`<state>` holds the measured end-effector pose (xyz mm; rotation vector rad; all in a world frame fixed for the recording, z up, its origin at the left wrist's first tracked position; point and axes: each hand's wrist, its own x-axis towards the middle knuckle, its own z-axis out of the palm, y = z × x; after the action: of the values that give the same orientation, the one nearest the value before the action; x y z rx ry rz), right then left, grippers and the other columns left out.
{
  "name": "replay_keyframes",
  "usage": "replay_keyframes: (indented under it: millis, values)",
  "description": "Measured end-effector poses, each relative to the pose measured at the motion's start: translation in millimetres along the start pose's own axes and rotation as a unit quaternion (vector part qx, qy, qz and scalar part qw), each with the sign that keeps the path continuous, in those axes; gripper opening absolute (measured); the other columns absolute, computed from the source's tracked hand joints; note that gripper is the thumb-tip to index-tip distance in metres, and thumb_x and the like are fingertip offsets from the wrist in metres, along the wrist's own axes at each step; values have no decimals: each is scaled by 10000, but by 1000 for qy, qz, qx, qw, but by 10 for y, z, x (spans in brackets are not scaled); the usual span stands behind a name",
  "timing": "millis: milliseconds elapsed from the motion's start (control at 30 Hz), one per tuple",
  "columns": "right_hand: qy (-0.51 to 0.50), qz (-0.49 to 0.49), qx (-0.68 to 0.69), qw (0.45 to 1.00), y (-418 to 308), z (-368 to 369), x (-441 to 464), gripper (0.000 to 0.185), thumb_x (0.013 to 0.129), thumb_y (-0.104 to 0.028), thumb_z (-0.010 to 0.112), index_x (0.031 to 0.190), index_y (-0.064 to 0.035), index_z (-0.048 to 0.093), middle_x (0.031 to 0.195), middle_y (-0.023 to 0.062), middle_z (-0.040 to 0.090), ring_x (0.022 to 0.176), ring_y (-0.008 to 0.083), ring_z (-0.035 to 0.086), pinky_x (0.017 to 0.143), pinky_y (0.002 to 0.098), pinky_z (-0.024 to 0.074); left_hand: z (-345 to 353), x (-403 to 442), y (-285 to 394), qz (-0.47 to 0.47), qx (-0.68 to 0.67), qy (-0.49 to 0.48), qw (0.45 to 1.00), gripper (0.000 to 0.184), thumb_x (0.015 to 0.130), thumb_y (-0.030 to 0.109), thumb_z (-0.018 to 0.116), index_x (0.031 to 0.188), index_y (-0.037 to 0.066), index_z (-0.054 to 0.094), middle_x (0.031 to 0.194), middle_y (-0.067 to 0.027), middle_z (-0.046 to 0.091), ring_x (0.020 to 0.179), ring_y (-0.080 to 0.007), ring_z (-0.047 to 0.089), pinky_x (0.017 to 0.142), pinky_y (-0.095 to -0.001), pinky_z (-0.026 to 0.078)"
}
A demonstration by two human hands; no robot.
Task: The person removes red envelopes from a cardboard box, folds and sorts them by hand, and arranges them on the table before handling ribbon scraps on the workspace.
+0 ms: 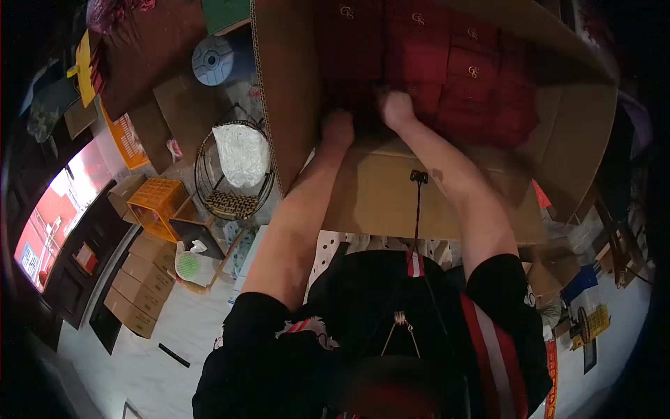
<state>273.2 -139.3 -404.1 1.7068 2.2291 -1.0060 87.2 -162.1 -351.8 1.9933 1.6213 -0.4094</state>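
Both my arms reach into a large open cardboard box (pixel 377 188) at the top of the view. Inside are several dark red packages (pixel 412 70) in rows, some marked with a small gold logo. My left hand (pixel 338 129) is in the shade near the box's left wall, its fingers curled in at the near edge of a package. A little to the right, my right hand (pixel 396 110) is closed, its knuckles up, against the red packages. Shadow covers both sets of fingertips, so what they grip cannot be made out.
On the left floor stand an orange crate (pixel 157 202), stacked cartons (pixel 139 286) and a round wire-frame chair (pixel 234 202) holding a white plastic-wrapped bundle (pixel 242 153). A blue-grey cylindrical container (pixel 213 61) is left of the box. Opened cartons (pixel 555 265) sit at right.
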Motion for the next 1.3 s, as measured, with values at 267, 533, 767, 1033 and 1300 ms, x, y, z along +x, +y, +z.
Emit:
replay_keyframes:
  millis: [267,533,767,1033,1300]
  values:
    - [97,-47,42,993,-181,-121,-341,257,771,-138,640,1023,-94,663,896,172,639,770,330,615,668,452,519,-263,-56,131,-48,-87,132,986,340,810,69,545,1149,62,517,965,-266,577,858,-428,599,735,-476,517]
    - [46,-23,266,963,-90,-294,-593,265,857,-196,606,1102,-118,666,928,206,630,893,362,616,769,428,511,-377,-121,230,-17,161,6,987,186,804,164,615,944,48,652,1069,-168,550,900,-332,573,754,-424,495]
    - [-20,151,297,943,-214,12,-80,207,884,-108,554,1016,17,654,933,140,649,831,261,623,739,379,507,-248,-140,213,7,157,21,987,142,762,138,591,821,66,699,1040,-118,584,954,-306,534,865,-425,431]
    - [-27,130,182,974,-36,659,-35,168,832,-180,587,906,-67,687,904,126,675,814,302,649,654,409,528,-417,-155,269,-28,67,73,995,136,774,82,553,790,70,688,1115,-149,586,926,-352,544,814,-457,479]
    - [-65,41,273,959,-100,-360,-200,321,867,-315,586,1084,-94,666,1078,168,651,978,347,624,797,431,525,-400,-85,297,-60,-16,-4,998,206,877,104,455,900,70,657,923,-151,646,875,-312,616,743,-440,527]
